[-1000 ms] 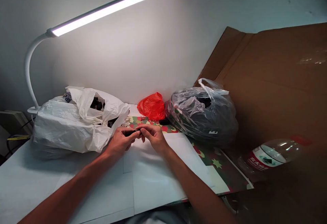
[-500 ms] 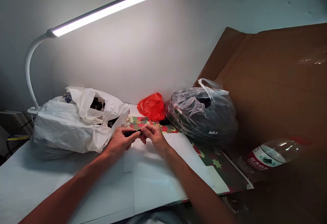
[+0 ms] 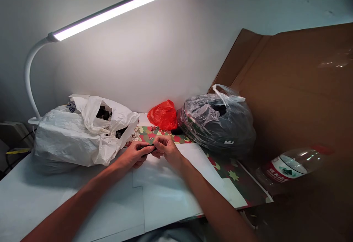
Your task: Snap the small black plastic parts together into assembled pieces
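My left hand [image 3: 135, 153] and my right hand [image 3: 164, 149] meet fingertip to fingertip over the white sheets [image 3: 162, 190] at the table's middle. Between them they pinch a small dark object [image 3: 146, 147], mostly hidden by the fingers. Both hands are closed on it. Just beyond the fingers lie several small silvery pieces [image 3: 135, 135] on a red and green patterned sheet [image 3: 234, 177].
A white plastic bag [image 3: 77, 135] sits at the left, a small red bag [image 3: 163, 114] at the back, a clear bag of dark items [image 3: 219, 122] at the right. Brown cardboard [image 3: 298, 87] leans on the right, with a plastic bottle [image 3: 289, 166] lying beside it. A lamp bar [image 3: 113, 10] hangs overhead.
The hands have drawn slightly closer together around the small dark object and sit a little lower in view. Nothing else has moved.
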Available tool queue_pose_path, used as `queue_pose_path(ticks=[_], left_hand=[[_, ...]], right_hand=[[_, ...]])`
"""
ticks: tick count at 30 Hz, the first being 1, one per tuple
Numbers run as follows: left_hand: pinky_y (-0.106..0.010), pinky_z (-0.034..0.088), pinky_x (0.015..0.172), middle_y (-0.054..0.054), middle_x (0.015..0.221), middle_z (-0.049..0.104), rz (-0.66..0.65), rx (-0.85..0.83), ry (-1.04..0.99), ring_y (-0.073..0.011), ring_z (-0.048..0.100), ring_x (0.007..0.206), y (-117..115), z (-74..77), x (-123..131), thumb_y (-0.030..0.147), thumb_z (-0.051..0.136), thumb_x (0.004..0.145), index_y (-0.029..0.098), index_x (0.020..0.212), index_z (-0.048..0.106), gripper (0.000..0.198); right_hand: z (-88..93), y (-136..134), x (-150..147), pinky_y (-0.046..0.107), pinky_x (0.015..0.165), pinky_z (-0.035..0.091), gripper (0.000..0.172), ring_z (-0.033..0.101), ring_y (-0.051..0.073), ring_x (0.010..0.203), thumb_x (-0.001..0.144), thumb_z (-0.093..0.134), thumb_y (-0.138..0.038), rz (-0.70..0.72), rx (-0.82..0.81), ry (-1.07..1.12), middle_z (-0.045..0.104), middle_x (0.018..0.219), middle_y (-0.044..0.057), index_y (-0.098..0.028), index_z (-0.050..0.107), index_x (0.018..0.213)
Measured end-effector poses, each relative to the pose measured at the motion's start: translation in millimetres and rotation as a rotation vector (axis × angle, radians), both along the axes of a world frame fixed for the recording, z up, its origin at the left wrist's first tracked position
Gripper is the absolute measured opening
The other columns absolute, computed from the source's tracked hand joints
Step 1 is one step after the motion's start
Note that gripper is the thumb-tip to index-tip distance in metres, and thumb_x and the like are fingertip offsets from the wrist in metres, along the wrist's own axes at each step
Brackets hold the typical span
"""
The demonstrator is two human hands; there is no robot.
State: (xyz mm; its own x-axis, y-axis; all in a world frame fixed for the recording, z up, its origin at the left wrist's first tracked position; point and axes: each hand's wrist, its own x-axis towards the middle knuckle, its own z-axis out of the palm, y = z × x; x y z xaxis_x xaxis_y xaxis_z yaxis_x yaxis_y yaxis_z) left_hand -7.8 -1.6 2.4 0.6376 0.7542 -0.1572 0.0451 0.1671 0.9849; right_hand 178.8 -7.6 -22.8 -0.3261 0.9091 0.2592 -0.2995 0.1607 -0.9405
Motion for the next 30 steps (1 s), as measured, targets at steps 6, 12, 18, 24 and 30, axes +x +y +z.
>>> queue_pose_path(ticks=[6,12,18,24,30], left_hand=[[-0.021,0.014,0.042,0.01,0.056,0.026,-0.061,-0.061,-0.025,-0.005,0.015,0.048,-1.0,-5.6,0.4,0.074,0.074,0.081,0.017,0.078,0.063,0.059],[-0.022,0.016,0.041,0.01,0.054,0.026,-0.004,0.027,-0.037,-0.005,0.015,0.046,-0.1,-3.3,1.3,0.069,0.076,0.083,0.017,0.079,0.065,0.053],[-0.023,0.016,0.042,0.01,0.048,0.025,0.119,0.108,0.089,-0.0065,0.019,0.043,-2.0,1.4,2.2,0.071,0.074,0.081,0.017,0.077,0.068,0.055],[-0.024,0.033,0.052,0.0,0.058,0.057,0.212,0.51,0.24,-0.0137,0.049,0.058,1.5,7.8,-1.1,0.06,0.073,0.081,0.015,0.069,0.073,0.046],[-0.024,0.038,0.057,-0.002,0.06,0.062,0.263,0.551,0.24,-0.0178,0.057,0.065,3.3,5.3,-0.5,0.05,0.074,0.081,0.015,0.067,0.074,0.038]], right_hand=[[6.4,-6.6,-1.6,0.026,0.048,0.041,0.058,0.038,0.008,0.04,0.075,0.088,-0.066,0.043,-0.072,0.106,0.035,0.044,-0.012,-0.022,0.052,0.065],[5.7,-3.3,-0.5,0.027,0.05,0.038,0.056,0.048,0.011,0.044,0.073,0.09,-0.063,-0.039,-0.012,0.088,0.042,0.046,-0.009,-0.021,0.056,0.063],[2.5,2.9,10.7,0.027,0.051,0.033,0.052,0.044,0.011,0.051,0.081,0.08,-0.067,-0.197,0.17,-0.184,0.056,0.056,-0.003,-0.019,0.064,0.069],[6.7,-0.5,17.4,0.029,0.063,0.042,0.046,0.055,0.015,0.066,0.093,0.069,-0.061,-0.251,0.334,-0.485,0.067,0.071,0.002,-0.019,0.066,0.075],[8.7,-2.5,16.5,0.029,0.064,0.039,0.041,0.052,0.016,0.066,0.097,0.065,-0.057,-0.264,0.363,-0.538,0.062,0.069,0.0,-0.021,0.065,0.078]])
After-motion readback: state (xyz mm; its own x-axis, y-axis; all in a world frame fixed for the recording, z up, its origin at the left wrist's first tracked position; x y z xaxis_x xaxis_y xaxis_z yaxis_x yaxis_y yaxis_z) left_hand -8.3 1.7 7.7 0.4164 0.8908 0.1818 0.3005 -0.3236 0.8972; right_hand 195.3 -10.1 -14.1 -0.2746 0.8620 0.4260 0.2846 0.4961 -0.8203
